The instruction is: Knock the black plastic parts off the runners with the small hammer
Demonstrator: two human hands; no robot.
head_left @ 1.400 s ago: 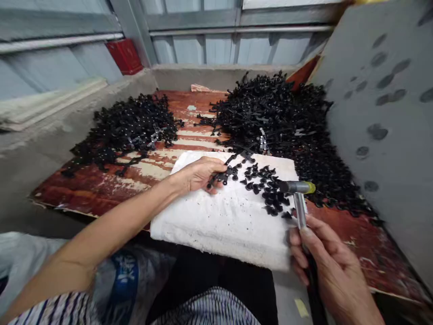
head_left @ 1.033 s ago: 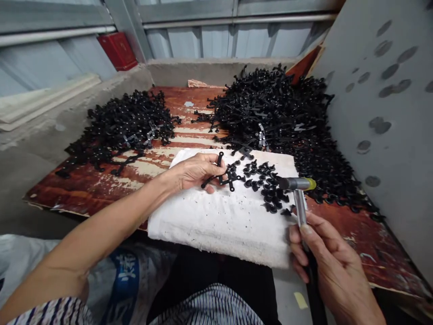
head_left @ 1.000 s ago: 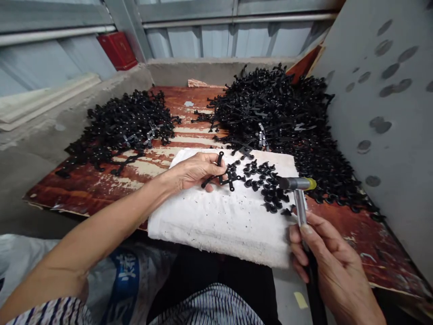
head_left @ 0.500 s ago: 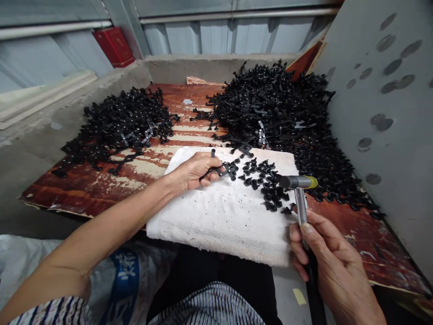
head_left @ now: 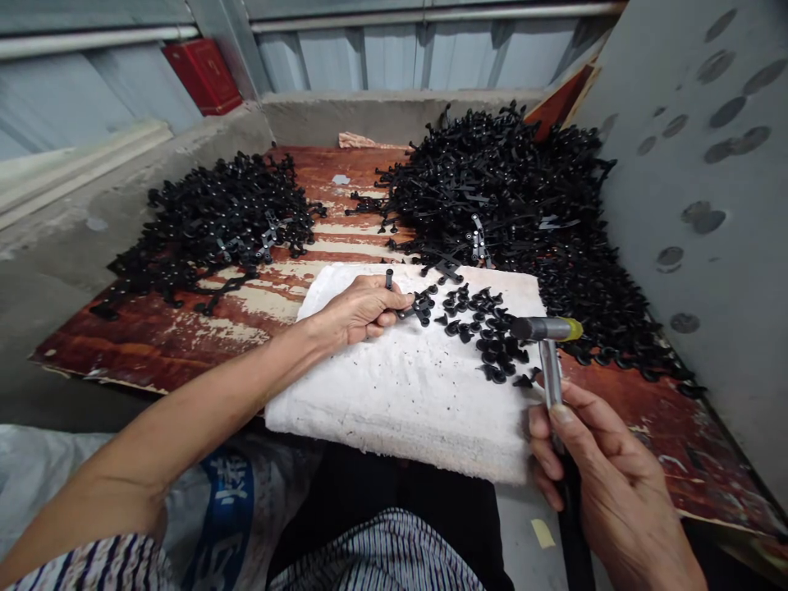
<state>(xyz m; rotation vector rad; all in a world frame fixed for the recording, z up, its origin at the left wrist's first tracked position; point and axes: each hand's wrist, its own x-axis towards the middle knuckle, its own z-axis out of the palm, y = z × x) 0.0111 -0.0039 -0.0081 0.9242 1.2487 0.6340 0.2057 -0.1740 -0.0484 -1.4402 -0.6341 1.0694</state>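
Note:
My left hand (head_left: 363,310) is closed around a black jointed linkage part (head_left: 422,309), whose arms poke out past the thumb and above the knuckles. Under it lies a folded white towel (head_left: 394,402). My right hand (head_left: 603,460) grips a mallet (head_left: 547,329) by its black handle, just below the metal neck. The mallet's head has one dark end and one yellow end, and it hangs over the towel's right edge. Between both hands, small black plastic pieces (head_left: 492,336) with round bases are scattered on the towel.
A large heap of black linkage parts (head_left: 492,180) covers the back right of the worn reddish board (head_left: 345,234). Another heap (head_left: 227,213) sits at the left. A grey panel (head_left: 689,172) rises on the right, and a red box (head_left: 203,75) stands at the back left.
My left thumb and fingers have shifted slightly on the linkage part, covering more of it. The right hand and mallet look nearly still; the view has moved a little.

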